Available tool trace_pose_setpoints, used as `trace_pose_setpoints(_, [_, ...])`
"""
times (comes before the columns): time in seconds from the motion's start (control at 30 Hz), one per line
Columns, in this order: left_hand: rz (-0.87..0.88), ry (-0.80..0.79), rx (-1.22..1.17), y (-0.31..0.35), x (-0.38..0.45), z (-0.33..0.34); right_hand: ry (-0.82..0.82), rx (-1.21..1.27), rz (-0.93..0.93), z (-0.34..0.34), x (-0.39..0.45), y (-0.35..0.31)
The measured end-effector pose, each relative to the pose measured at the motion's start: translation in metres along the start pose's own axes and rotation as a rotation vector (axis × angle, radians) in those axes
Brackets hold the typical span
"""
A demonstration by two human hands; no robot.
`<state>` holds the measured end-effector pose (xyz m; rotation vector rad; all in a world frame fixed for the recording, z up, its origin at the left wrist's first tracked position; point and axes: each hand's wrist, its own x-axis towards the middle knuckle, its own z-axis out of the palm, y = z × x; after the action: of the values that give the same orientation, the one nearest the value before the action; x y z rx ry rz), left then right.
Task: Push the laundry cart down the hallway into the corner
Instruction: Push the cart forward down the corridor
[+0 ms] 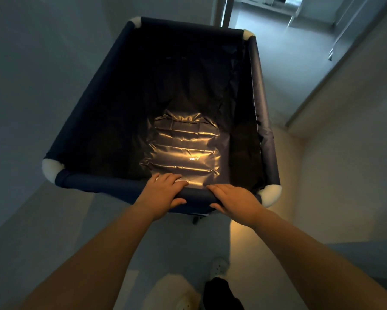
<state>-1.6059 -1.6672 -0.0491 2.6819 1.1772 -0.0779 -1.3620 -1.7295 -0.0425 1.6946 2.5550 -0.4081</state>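
Observation:
A dark blue fabric laundry cart [92, 101] with white corner joints fills the middle of the head view, and its bin holds nothing. Light glints off the shiny liner at its bottom. My left hand [163, 193] grips the near rim bar, fingers curled over it. My right hand [230, 198] grips the same bar just to the right, close to the near right corner. Both arms reach forward from the bottom of the frame. A small dark caster [196, 219] shows under the near edge.
A wall [42, 52] runs close along the cart's left side. On the right a wall corner with a baseboard [304, 113] juts in. The pale hallway floor [284, 63] leads ahead to a lit doorway [266, 10]. My white shoes [218, 265] are below.

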Motion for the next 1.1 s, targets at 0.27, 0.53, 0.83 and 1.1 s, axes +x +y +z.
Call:
trace_pose_setpoints(0.27, [-0.01, 0.0, 0.001, -0.034, 0.05, -0.012, 0.2, 0.062, 0.009, -0.009, 0.044, 0.026])
trace_pose_setpoints(0.53, [-0.078, -0.044, -0.022, -0.065, 0.15, -0.034, 0.212, -0.05, 0.043, -0.042, 0.128, 0.094])
trace_pose_setpoints(0.83, [-0.093, -0.015, 0.028, -0.117, 0.263, -0.059, 0.178, -0.111, 0.074, -0.072, 0.225, 0.167])
trace_pose_setpoints(1.1, [-0.055, -0.025, 0.006, -0.172, 0.333, -0.077, 0.239, -0.088, 0.104, -0.088, 0.298, 0.203])
